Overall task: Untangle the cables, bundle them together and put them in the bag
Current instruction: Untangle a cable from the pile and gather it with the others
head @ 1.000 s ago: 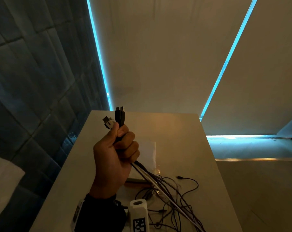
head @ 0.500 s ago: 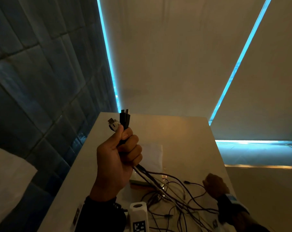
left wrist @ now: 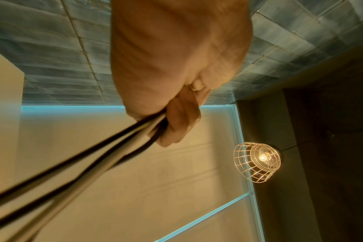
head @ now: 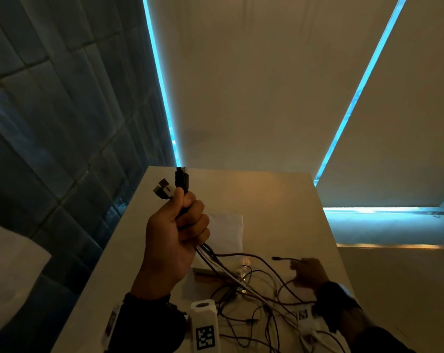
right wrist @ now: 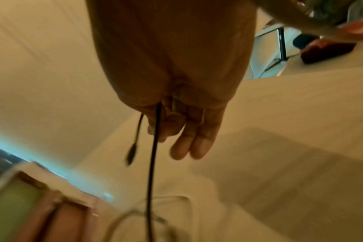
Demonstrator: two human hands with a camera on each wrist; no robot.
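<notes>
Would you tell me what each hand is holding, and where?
Left hand grips the cables just below their plugs; right hand pinches a thin black cable near its end.

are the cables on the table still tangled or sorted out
Still tangled. The left hand holds several plug ends in a bunch, but the cables below cross and loop loosely over the table.

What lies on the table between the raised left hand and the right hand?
In the head view, loose tangled cables trail from the left hand across the table toward the right hand.
</notes>
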